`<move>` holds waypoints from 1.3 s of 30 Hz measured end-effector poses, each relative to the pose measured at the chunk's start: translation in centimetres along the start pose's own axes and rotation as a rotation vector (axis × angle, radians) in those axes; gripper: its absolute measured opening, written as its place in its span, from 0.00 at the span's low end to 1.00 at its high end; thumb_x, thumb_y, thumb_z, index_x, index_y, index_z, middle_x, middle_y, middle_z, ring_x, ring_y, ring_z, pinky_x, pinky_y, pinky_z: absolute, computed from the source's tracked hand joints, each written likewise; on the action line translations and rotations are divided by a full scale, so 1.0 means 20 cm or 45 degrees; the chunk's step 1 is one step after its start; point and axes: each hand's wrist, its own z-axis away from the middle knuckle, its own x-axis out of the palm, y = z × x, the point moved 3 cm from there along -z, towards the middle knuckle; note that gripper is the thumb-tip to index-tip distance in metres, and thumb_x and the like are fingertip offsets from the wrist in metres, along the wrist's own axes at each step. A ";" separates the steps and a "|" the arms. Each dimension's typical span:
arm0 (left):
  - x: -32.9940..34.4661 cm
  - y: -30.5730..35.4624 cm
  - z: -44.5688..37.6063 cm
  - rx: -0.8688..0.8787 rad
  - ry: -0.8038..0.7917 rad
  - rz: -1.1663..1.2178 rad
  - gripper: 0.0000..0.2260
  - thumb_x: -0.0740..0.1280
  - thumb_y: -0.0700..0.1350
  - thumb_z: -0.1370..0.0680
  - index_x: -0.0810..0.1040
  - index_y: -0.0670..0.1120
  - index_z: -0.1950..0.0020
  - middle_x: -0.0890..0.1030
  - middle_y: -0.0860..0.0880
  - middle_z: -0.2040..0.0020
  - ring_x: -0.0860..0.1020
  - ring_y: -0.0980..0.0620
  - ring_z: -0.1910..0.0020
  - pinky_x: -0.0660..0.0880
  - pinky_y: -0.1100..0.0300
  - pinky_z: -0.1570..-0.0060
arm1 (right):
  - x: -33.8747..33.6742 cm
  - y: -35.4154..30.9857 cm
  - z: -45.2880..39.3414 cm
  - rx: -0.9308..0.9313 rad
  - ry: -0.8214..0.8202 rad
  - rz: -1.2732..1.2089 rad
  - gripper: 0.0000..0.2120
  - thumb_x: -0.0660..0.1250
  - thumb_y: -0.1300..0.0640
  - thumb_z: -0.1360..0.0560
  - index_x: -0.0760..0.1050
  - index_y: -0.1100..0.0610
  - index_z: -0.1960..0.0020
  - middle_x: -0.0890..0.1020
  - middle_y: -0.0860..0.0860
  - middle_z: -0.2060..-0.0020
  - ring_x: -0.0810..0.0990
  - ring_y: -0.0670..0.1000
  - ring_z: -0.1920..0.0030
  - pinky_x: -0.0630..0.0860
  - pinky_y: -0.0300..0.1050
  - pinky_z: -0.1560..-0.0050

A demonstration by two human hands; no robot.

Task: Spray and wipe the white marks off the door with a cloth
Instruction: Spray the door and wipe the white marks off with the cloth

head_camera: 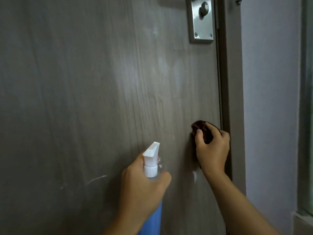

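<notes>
So the door [84,82] is a grey-brown wood-grain one, filling most of the view. The right hand [212,148] has its fingers curled round a dark brown cloth [201,128], bunched up and pressed flat against the door close to its right edge, just beside the door frame [234,99]. The left hand [144,185] is wrapped round the neck of a spray bottle [152,167] — white nozzle on top pointing up toward the door, blue body poking out below the hand. The bottle is held a bit lower and to the left of the cloth, so the two hands are apart, not touching.

White marks [96,179] show low on the door: a thin curved streak left of the bottle, and a short smear between the two wrists. There's also a fainter hazy patch higher up in the middle.

Up top, near the door edge, sits a metal lock plate [201,21] with a round knob — and a pale lilac wall [271,82] is off to the right.
</notes>
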 end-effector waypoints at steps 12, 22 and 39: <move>-0.21 0.01 0.04 0.051 0.072 0.013 0.12 0.75 0.43 0.39 0.85 0.52 0.57 0.78 0.53 0.74 0.75 0.57 0.76 0.71 0.69 0.71 | 0.10 -0.34 -0.14 0.068 0.184 -0.057 0.17 0.71 0.51 0.21 0.78 0.53 0.34 0.73 0.56 0.41 0.74 0.59 0.39 0.76 0.52 0.38; -0.21 0.05 -0.01 0.037 0.098 -0.007 0.15 0.71 0.47 0.38 0.84 0.51 0.52 0.79 0.58 0.70 0.74 0.60 0.73 0.72 0.61 0.67 | 0.31 -0.40 0.26 -0.538 -0.077 0.053 0.22 0.71 0.49 0.24 0.77 0.50 0.30 0.74 0.57 0.40 0.72 0.57 0.43 0.77 0.58 0.42; -0.27 0.13 -0.04 0.102 0.129 0.020 0.11 0.70 0.46 0.37 0.81 0.50 0.56 0.76 0.57 0.72 0.70 0.60 0.76 0.68 0.66 0.73 | 0.22 -0.25 0.23 -0.193 0.073 0.003 0.19 0.73 0.52 0.24 0.79 0.51 0.34 0.74 0.57 0.43 0.74 0.60 0.42 0.74 0.49 0.42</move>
